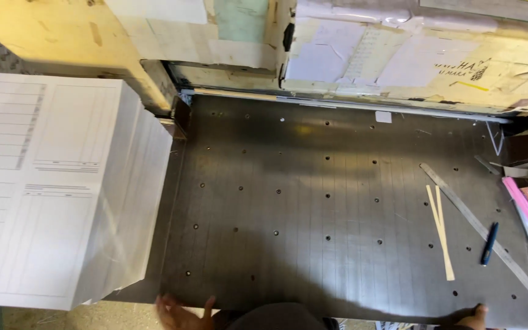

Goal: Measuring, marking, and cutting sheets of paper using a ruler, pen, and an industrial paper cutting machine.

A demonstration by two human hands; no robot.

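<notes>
Dark metal fills most of the view: a wide machine table (pixel 313 208) dotted with small round holes, its far edge running under a worn, paper-patched machine front (pixel 398 55).

At the near edge of that table, the person's left hand (pixel 181 313) lies with its fingers spread wide, touching the table's lip and holding nothing. The right hand (pixel 475 318) shows only in part at the bottom of the view, resting on the same near edge well apart from the left; whether its fingers are spread or curled cannot be told, and nothing is seen in it. Between the two hands a dark rounded shape, probably the person's clothing, juts in from below.

Just beyond and to the left of the left hand stands a tall stack of printed paper sheets (pixel 50 183), its right side sloping down against the table's left edge. Beyond the right hand, a dark blue pen (pixel 489 243) lies on the table, touching a long metal ruler (pixel 490 238) that runs slantwise. Just left of the pen lie two thin pale wooden strips (pixel 440 229), side by side. Farther right, past the ruler, a pink strip (pixel 520 200) rests among stacked papers.
</notes>
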